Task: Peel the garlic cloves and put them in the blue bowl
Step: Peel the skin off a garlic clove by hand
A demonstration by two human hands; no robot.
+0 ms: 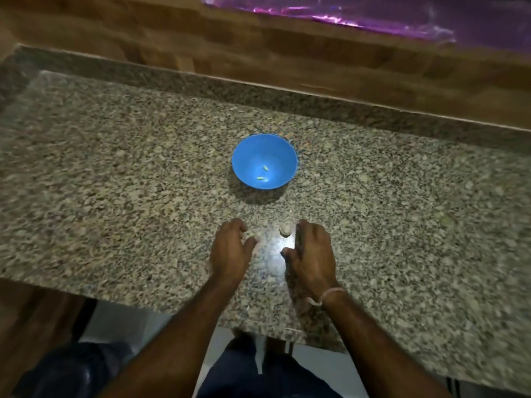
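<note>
Running across the whole view, the speckled granite surface (pixel 115 182) has its near edge cutting diagonally under the person's forearms. Its far edge ends in a low granite lip against a wood-block wall (pixel 258 53). There is wide bare stone to the left and right of the hands and between them and the bowl. A shiny purple sheet (pixel 402 15) shows at the top right, above the wood. The room is dim, with a bright patch of light on the stone between the two hands.

The blue bowl (pixel 250 153) stands upright near the middle of the surface, well beyond the hands, with two pale peeled cloves (pixel 265 168) lying apart at its bottom. A small piece of garlic (pixel 285 231) lies on the stone just beside the fingertips of the right hand (pixel 311 254); whether they touch it I cannot tell.

Both hands lie palm down with fingers loosely curled and thumbs turned inward. No grip on anything shows in either. The left hand (pixel 230 251) lies near the right, with the lit patch between them. A pale band (pixel 330 294) circles the right wrist. Dark trousers (pixel 258 374) show below the surface edge.
</note>
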